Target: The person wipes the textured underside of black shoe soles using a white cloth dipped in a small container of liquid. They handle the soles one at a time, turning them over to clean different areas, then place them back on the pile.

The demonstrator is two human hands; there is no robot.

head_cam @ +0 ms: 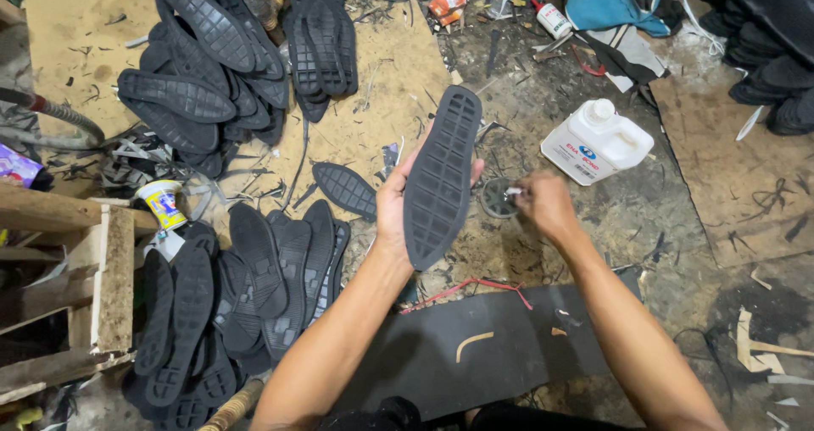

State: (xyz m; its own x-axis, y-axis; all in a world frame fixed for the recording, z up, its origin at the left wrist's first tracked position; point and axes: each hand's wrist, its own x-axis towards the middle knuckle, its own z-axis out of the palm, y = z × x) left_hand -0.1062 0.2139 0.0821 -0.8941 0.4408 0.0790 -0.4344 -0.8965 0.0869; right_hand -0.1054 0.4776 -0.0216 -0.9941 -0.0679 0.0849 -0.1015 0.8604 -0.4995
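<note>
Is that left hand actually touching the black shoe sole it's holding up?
Touching. The head view shows the left hand behind the black shoe sole, fingertips wrapping its edges.

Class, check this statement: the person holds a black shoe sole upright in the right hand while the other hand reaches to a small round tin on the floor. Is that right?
Not quite. The head view shows the black shoe sole in the left hand; it is the right hand that reaches to the small round tin on the floor.

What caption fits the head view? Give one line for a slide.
Left hand holds a black treaded rubber shoe sole upright while right hand dips a small tool into a round dark tin.
</note>
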